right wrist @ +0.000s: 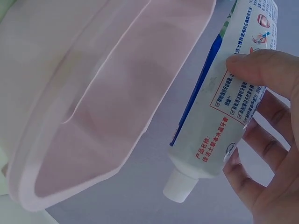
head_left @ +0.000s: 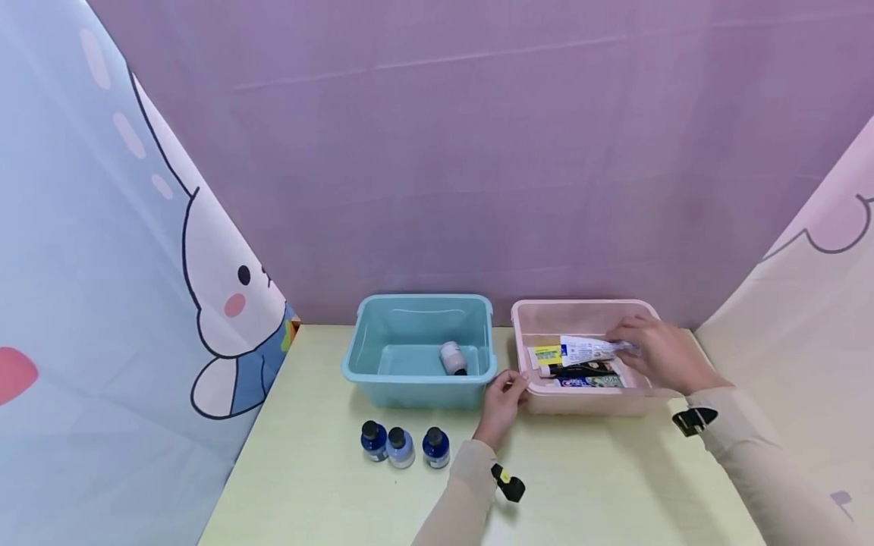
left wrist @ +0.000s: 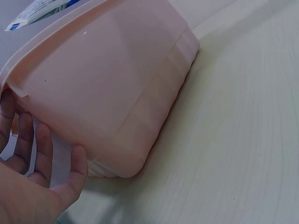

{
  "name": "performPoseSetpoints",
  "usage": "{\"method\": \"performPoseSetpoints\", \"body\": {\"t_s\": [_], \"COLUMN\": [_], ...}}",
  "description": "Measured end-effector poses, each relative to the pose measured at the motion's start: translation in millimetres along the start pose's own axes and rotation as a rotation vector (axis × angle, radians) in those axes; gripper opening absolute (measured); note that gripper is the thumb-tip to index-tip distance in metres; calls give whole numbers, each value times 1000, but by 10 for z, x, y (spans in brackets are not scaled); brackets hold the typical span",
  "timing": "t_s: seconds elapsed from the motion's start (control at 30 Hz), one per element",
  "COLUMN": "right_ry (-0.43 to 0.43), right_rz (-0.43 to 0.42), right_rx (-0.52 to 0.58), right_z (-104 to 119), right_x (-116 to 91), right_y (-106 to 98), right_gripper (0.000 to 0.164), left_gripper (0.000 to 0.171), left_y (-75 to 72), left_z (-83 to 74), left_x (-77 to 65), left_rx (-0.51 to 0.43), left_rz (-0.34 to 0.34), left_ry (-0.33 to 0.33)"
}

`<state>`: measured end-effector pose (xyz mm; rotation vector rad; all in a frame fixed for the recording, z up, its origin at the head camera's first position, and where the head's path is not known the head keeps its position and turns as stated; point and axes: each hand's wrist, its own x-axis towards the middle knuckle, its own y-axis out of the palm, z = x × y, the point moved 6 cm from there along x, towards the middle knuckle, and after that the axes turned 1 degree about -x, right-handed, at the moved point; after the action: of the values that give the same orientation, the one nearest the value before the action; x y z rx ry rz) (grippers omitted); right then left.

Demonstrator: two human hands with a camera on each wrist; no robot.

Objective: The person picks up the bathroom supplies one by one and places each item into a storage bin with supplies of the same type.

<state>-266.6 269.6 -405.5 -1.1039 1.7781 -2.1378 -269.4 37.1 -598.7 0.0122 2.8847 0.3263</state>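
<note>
My right hand (head_left: 658,353) pinches a white-and-blue toothpaste tube (head_left: 586,350) above the pink basket (head_left: 580,402). In the right wrist view the thumb lies on the printed face of the tube (right wrist: 219,107), its white cap (right wrist: 180,186) pointing down, beside the basket wall (right wrist: 126,93). My left hand (head_left: 501,406) holds the pink basket at its front left corner. In the left wrist view its fingers (left wrist: 42,149) bend up under the rim; the thumb is out of sight. Inside the basket lie a black tube (head_left: 580,370), a yellow-labelled pack (head_left: 546,355) and another toothpaste item (head_left: 587,382).
A blue basket (head_left: 423,393) stands left of the pink one, with a pale bottle (head_left: 452,356) lying in it. In front of it are two dark blue bottles (head_left: 435,449) and a lighter blue bottle (head_left: 400,449), all black-capped. A purple curtain (head_left: 437,167) hangs behind the table (head_left: 328,500).
</note>
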Motion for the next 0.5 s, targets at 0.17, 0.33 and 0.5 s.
{"method": "performPoseSetpoints", "body": {"t_s": [0.17, 0.33, 0.5], "right_ry": [15, 35, 35], "right_rz": [46, 105, 144], "right_rx": [9, 5, 4], "right_z": [-45, -93, -121], "right_x": [96, 184, 261], "right_y": [58, 121, 181], "right_gripper": [29, 28, 28], "left_gripper": [28, 28, 26], "left_y": [-4, 1, 5], "left_z": [-16, -13, -1], "left_x": [3, -4, -2], "left_rx": [4, 17, 9], "left_rz": [-2, -11, -18], "left_ry": [4, -2, -8]}}
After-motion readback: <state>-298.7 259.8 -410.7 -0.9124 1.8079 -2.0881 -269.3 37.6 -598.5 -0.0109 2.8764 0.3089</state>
